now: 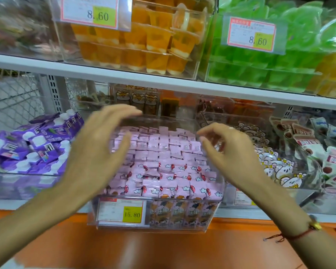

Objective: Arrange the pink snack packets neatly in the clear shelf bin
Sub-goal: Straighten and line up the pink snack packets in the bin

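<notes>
Bright, even shop light; soft glare on the clear bin (220,188). Motion blur on both hands, wide-angle bending toward edges.

Both hands (159,150) above pink packets (163,164)

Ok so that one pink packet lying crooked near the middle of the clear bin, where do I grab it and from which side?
Probably pinch the crooked packet by its raised near edge, coming straight down from above with the right hand. It lies tilted atop the tight rows of pink packets, and the clear bin walls block any sideways approach.
</notes>
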The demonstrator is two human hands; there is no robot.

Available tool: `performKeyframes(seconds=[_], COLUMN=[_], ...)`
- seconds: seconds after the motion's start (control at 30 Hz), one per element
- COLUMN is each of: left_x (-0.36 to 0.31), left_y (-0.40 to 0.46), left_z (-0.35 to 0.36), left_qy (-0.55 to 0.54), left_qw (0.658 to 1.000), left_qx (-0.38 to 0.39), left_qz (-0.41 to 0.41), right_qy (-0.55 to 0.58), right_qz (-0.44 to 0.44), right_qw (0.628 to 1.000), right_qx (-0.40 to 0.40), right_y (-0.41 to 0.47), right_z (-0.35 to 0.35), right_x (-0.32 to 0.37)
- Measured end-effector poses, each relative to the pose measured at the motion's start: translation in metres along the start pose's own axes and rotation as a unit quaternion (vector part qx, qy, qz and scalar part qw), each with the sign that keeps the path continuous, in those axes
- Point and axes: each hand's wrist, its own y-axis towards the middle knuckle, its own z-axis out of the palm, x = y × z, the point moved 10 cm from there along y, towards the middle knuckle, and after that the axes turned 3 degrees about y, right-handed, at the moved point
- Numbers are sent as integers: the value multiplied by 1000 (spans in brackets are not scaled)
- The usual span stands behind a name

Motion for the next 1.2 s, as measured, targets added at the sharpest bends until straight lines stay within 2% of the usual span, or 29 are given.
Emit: performKeyframes(seconds=[0.1,0.17,0.23,0.33,0.47,0.53,0.6,0.67,0.73,0.77,0.9,1.07,1.2], left_x=[62,93,108,106,103,97,91,89,90,91,89,86,87], left_y=[-20,-37,-53,-63,-65,-64,-62,-63,-66,-66,-63,-57,-56], left_z=[-24,-11,11,22,23,26,29,31,33,33,32,27,24], left_qy=[-42,-93,-130,-123,-95,-105,-127,-152,-151,-145,-127,-94,-93], left_qw=[988,963,936,934,938,940,939,933,930,930,935,945,943], left_qx=[-37,3,62,104,104,105,111,112,110,109,115,136,154], left_qz=[-143,-254,-321,-318,-317,-307,-299,-305,-316,-319,-310,-283,-279], right_qy=[13,29,45,5,25,48,84,91,66,58,22,-40,-83], right_qz=[-46,-71,-99,-121,-98,-87,-59,-34,-46,-59,-82,-77,-81], right_qw=[993,980,960,930,914,908,916,943,968,971,950,940,941], right_qx=[107,184,259,347,392,406,387,320,236,224,302,330,317], right_y=[2,1,-5,-13,-7,-5,2,20,36,39,35,53,58], right_z=[53,92,126,159,160,160,159,154,150,153,184,186,193], right_x=[36,59,80,89,79,75,72,69,73,78,88,89,91])
